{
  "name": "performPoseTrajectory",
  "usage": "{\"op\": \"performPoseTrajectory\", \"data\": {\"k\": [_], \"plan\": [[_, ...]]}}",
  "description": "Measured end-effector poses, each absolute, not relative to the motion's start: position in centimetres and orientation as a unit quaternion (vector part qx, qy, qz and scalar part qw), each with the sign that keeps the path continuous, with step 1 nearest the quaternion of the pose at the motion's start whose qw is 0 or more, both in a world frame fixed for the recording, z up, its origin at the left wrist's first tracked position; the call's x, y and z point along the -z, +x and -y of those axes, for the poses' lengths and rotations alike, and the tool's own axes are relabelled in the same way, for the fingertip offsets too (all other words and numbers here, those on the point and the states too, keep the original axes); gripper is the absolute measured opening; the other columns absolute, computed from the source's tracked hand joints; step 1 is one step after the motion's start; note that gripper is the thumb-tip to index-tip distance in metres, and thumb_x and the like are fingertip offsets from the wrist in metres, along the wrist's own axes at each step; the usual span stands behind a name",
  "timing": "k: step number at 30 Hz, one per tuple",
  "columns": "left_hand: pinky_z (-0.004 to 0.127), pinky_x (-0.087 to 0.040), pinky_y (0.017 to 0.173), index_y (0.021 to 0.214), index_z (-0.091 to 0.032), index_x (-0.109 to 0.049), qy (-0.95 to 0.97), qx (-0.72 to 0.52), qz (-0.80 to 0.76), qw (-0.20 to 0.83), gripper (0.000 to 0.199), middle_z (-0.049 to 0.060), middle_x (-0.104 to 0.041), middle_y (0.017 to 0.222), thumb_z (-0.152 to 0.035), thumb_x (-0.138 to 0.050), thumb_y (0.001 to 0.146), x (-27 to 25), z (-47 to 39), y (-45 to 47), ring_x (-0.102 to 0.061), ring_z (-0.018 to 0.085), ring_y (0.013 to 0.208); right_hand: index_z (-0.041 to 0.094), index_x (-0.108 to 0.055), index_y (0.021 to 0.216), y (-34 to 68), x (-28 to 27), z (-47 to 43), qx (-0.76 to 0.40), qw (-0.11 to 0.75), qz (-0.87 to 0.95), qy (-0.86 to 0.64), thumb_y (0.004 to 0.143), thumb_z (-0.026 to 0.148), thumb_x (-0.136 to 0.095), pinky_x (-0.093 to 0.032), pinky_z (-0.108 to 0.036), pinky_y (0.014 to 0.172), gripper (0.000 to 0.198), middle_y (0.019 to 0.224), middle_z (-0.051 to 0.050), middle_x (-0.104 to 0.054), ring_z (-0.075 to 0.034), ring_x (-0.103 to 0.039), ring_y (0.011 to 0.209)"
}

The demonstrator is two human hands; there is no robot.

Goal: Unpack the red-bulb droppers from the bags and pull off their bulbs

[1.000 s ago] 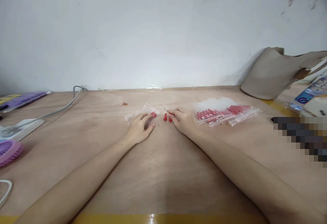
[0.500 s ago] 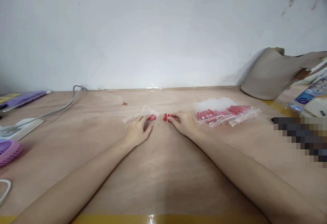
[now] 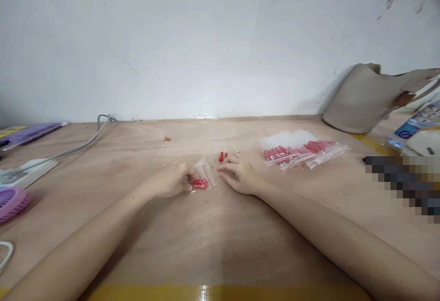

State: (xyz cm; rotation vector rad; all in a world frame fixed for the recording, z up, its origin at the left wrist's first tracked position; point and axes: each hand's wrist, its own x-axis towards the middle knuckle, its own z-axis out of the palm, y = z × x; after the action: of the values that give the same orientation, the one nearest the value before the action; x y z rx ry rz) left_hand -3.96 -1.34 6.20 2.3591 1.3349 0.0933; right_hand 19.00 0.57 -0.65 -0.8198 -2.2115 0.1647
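Between the thumb and fingers of my left hand (image 3: 177, 179) is a small clear zip bag (image 3: 209, 172) with red-handled pieces (image 3: 199, 184) inside it. My right hand (image 3: 240, 175) rests just right of the bag, apart from it, fingers bent but parted, with nothing visible in them. Right beyond its fingertips lie small tools with red handles (image 3: 221, 156) and thin pale shafts pointing at the wall. One more pale shaft (image 3: 233, 147) shows there, its lower end hidden by my right hand. Farther right, several filled zip bags (image 3: 292, 152) of red-handled tools overlap in a fan.
A beige bag (image 3: 357, 101) leans by the wall at the right, near a blue packet (image 3: 417, 120). On the left are a grey cable (image 3: 85, 144), a white power strip (image 3: 37, 172), a pink-purple fan (image 3: 12, 204) and a purple packet (image 3: 32, 134). Yellow tape (image 3: 154, 293) edges the table.
My left hand has drawn the bag nearer and turned it, its zip end now facing right. My right hand has come back from the loose red handles, down and slightly left.
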Motion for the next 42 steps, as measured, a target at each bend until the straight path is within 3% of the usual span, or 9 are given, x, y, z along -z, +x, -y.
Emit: {"op": "performPoseTrajectory", "data": {"k": [6, 10, 17, 22, 28, 33, 42], "plan": [[0.032, -0.041, 0.09, 0.089, -0.017, -0.06, 0.88, -0.119, -0.354, 0.293, 0.019, 0.005, -0.056, 0.113, -0.033, -0.057, 0.078, -4.7, -0.7, -5.5, -0.053, 0.02, 0.103, 0.019, -0.066, 0.09, 18.5, 0.1, -0.2, -0.074, 0.346, 0.899, -0.259, 0.079, 0.015, -0.052, -0.036, -0.034, 0.082, 0.018, 0.094, -0.005, -0.063, -0.017, -0.049, 0.087], [0.036, -0.037, 0.097, 0.097, -0.017, -0.057, 0.887, -0.167, -0.326, 0.281, 0.024, 0.01, -0.051, 0.122, -0.034, -0.055, 0.081, -2.6, -1.0, -5.7, -0.047, 0.022, 0.114, 0.021, -0.067, 0.083, 18.0, -0.1, -0.4, -0.102, 0.323, 0.898, -0.282, 0.075, 0.012, -0.056, -0.034, -0.032, 0.079, 0.016, 0.084, -0.001, -0.066, -0.016, -0.049, 0.082], [0.037, -0.04, 0.095, 0.092, -0.016, -0.058, 0.881, -0.222, -0.33, 0.255, 0.018, 0.01, -0.057, 0.112, -0.031, -0.054, 0.082, -1.4, -0.6, -5.6, -0.05, 0.022, 0.111, 0.023, -0.066, 0.086, 17.9, -0.4, -0.7, -0.186, 0.289, 0.883, -0.321, 0.071, 0.037, -0.068, -0.032, -0.028, 0.074, 0.02, 0.075, 0.003, -0.065, -0.015, -0.052, 0.08], [0.034, -0.042, 0.092, 0.092, -0.015, -0.058, 0.875, -0.245, -0.316, 0.274, 0.016, 0.009, -0.058, 0.105, -0.029, -0.053, 0.084, -1.4, -0.6, -5.2, -0.053, 0.02, 0.104, 0.023, -0.067, 0.081, 17.0, -0.7, -0.2, -0.159, 0.259, 0.898, -0.32, 0.068, 0.042, -0.07, -0.032, -0.029, 0.075, 0.024, 0.075, 0.001, -0.062, -0.015, -0.051, 0.08], [0.034, -0.042, 0.092, 0.102, -0.017, -0.054, 0.869, -0.232, -0.317, 0.3, 0.023, 0.008, -0.057, 0.111, -0.029, -0.056, 0.082, -1.3, -0.6, -5.4, -0.054, 0.019, 0.102, 0.021, -0.062, 0.087, 16.2, -0.4, 0.6, -0.157, 0.304, 0.883, -0.321, 0.071, 0.032, -0.068, -0.036, -0.029, 0.078, 0.02, 0.098, -0.003, -0.061, -0.017, -0.052, 0.09], [0.035, -0.041, 0.094, 0.104, -0.018, -0.054, 0.862, -0.215, -0.328, 0.32, 0.03, 0.008, -0.055, 0.117, -0.032, -0.061, 0.078, -1.2, -0.9, -5.8, -0.052, 0.02, 0.106, 0.017, -0.058, 0.087, 16.1, -0.5, 0.8, -0.126, 0.302, 0.884, -0.333, 0.074, 0.018, -0.059, -0.038, -0.029, 0.075, 0.013, 0.087, -0.004, -0.061, -0.016, -0.053, 0.08], [0.036, -0.042, 0.091, 0.106, -0.02, -0.055, 0.851, -0.16, -0.356, 0.351, 0.035, 0.006, -0.057, 0.114, -0.036, -0.063, 0.075, -2.4, -0.5, -5.8, -0.051, 0.023, 0.109, 0.017, -0.057, 0.085, 17.1, -0.6, 0.7, -0.167, 0.319, 0.891, -0.277, 0.071, 0.009, -0.057, -0.042, -0.025, 0.071, 0.016, 0.087, -0.004, -0.059, -0.014, -0.054, 0.078]]}}
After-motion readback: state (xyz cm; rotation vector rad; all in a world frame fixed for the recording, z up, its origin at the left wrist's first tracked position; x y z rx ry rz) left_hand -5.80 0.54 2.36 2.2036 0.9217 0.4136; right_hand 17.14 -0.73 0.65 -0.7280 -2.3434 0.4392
